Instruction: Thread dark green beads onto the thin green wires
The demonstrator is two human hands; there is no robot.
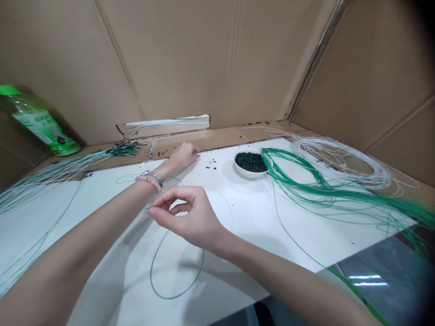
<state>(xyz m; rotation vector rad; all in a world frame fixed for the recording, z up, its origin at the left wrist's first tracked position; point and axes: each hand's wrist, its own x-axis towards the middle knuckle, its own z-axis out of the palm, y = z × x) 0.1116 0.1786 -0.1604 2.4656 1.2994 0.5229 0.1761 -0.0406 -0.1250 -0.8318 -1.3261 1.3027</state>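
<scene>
My right hand (195,215) is over the white board in the middle, thumb and forefinger pinched on a thin green cord. A short end of it shows at the fingertips. Below that hand, a green cord loop (166,298) lies on the board. Farther off, my left hand (183,156) rests low near the board's back edge with its fingers curled closed. What it holds, if anything, is hidden. Several loose dark beads (211,167) lie just right of it. A white bowl (249,173) full of dark green beads (250,161) stands farther right.
A bundle of green cords (316,192) lies beside the bowl, with coiled white cords (370,167) behind it. At left are beaded strands (124,148) and a leaning green-capped bottle (44,124). Cardboard walls (190,59) surround the white board (302,240).
</scene>
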